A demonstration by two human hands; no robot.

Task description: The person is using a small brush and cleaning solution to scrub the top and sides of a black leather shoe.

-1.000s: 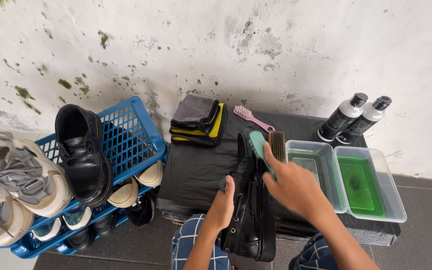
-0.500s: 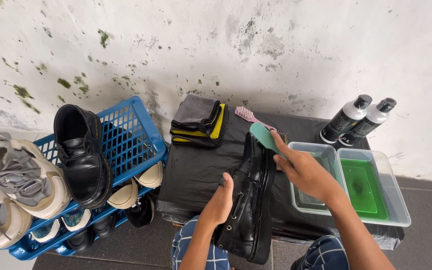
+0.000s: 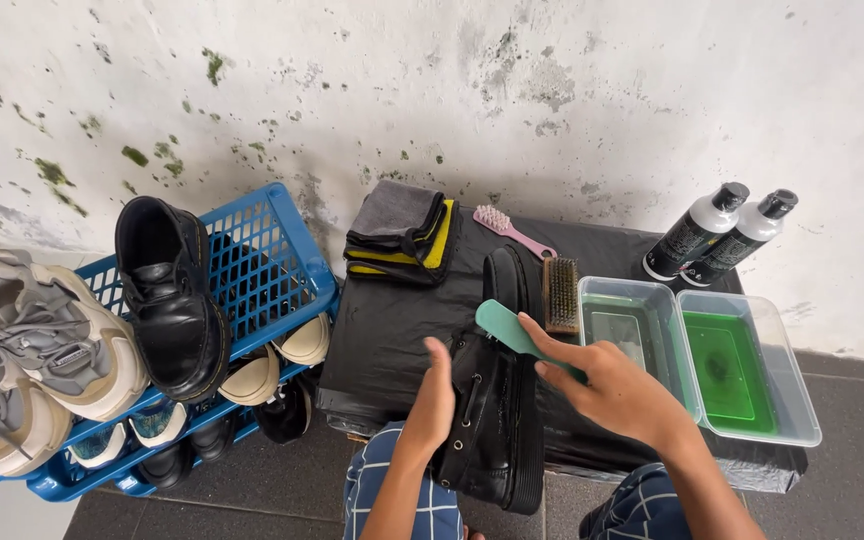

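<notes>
Your left hand [image 3: 430, 400] grips the black shoe [image 3: 497, 400] by its side, fingers wrapped shut on the leather. The shoe stands on the near edge of the table [image 3: 392, 320], sole toward your right, toe pointing down over the edge toward your lap. Your right hand [image 3: 617, 385] sits just right of the shoe, fingers closed around the teal handle of a brush [image 3: 512, 330]; the handle slants up and left across the top of the shoe, and the bristle end is hidden under your palm.

Half a second ago your right hand was higher, beyond the shoe's heel, with the brush over the table. Now it has come down toward you, alongside the shoe's middle. A wooden brush [image 3: 560, 294] lies just right of the shoe's heel, uncovered now. The shoe and your left hand have barely shifted.
</notes>
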